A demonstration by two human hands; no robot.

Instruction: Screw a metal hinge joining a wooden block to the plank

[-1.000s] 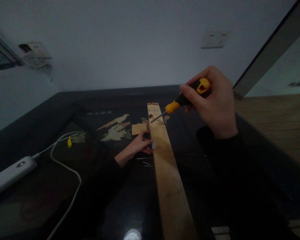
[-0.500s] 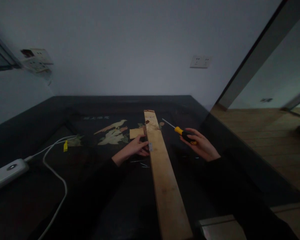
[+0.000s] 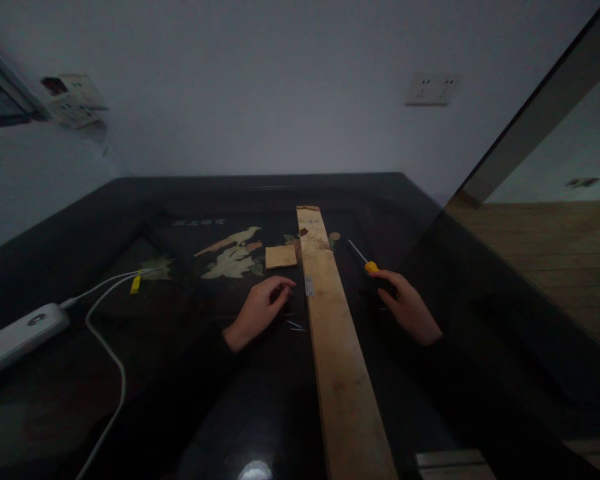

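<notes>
A long wooden board (image 3: pixel 337 333) runs away from me across the dark table, with a small metal hinge (image 3: pixel 309 286) on its left edge. Beside that edge is my left hand (image 3: pixel 257 308), fingers curled and thumb a little apart from them; I see nothing held and no contact with the board. My right hand (image 3: pixel 407 307), right of the board, is closed around a screwdriver (image 3: pixel 371 267). Its yellow collar shows and its shaft points up and left; the palm hides most of the handle. Several thin screws or nails (image 3: pixel 296 326) lie between my left hand and the board.
A small square wooden piece (image 3: pixel 281 257) lies left of the board's far end. At the left are a white power strip (image 3: pixel 25 337) and a white cable (image 3: pixel 113 350) with a yellow tag (image 3: pixel 135 285). A pale box-like object (image 3: pixel 453 465) sits at the bottom right.
My left hand has drawn back from the hinge and the board's edge. My right hand still grips the screwdriver, turned so more of the handle is covered. The view has shifted slightly.
</notes>
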